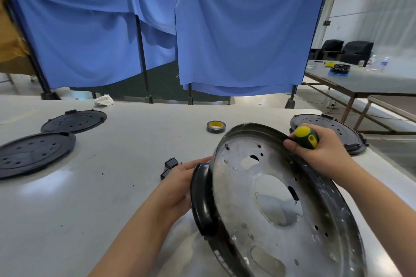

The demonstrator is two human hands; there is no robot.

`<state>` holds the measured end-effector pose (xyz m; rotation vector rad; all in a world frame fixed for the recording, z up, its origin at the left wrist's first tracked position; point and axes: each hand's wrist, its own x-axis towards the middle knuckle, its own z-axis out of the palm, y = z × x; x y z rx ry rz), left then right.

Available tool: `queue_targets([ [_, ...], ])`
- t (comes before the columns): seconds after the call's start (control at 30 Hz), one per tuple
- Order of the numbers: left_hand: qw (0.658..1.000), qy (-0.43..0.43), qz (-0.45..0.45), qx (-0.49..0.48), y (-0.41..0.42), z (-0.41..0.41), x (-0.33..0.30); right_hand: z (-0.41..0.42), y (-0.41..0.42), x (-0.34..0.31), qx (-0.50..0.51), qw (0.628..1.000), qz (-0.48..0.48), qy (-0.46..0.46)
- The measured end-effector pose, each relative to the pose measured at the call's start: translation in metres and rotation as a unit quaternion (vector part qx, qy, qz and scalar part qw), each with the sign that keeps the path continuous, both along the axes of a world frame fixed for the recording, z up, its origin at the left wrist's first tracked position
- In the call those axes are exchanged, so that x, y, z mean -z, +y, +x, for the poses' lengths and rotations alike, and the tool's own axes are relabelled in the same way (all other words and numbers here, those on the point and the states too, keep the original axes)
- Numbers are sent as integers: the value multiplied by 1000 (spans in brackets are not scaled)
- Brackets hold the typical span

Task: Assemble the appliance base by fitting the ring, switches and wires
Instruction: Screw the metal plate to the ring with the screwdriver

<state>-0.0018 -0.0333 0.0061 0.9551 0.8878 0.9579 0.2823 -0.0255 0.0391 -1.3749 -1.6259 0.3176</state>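
Note:
The round metal appliance base [265,189] with a black rim stands tilted on the white table, its silvery inside with several holes facing me. My left hand [180,184] holds its left side behind the black handle [202,200]. My right hand [319,150] grips a yellow-and-green screwdriver [307,137] against the base's upper right rim; the tip is hidden. Two small black switches [170,167] lie on the table just left of my left hand.
A roll of tape [216,126] sits beyond the base. Two black perforated discs [74,120] [31,153] lie at the left, and a third [342,130] is behind my right hand. Blue curtains hang past the table's far edge. Another table [364,78] stands at the right.

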Motion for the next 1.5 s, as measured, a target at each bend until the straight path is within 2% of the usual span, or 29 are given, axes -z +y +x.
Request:
queue_targets([
  [0.2, 1000, -16, -21, 6, -1, 1, 2, 0, -1, 0, 3, 1000, -5, -4],
  [0.4, 991, -67, -101, 52, -2, -3, 1, 1, 0, 0, 3, 1000, -8, -7],
  [0.53, 988, -60, -128, 64, -1, -7, 2, 1, 3, 0, 2, 1000, -12, -19],
  [0.93, 975, -166, -125, 85, 6, -21, 3, 8, 8, 0, 2, 999, -3, -45],
  [1.03, 966, -175, -134, 136, 6, -20, 0, 10, 10, -3, -12, 997, -9, -79],
  [1.13, 949, -225, -64, 211, -2, -17, -8, 11, 15, -7, -23, 990, -33, -132],
  [1.2, 952, -166, -90, 241, -2, -14, -5, 10, 19, -10, -32, 985, -52, -162],
  [1.27, 969, -82, -123, 198, 2, -16, 6, 7, 22, -11, -49, 980, -73, -176],
  [1.37, 974, -31, -138, 174, 3, -14, 7, 5, 23, -8, -59, 977, -97, -179],
  [1.5, 970, -8, -163, 178, 3, -13, 7, 2, 20, 2, -44, 975, -116, -184],
])
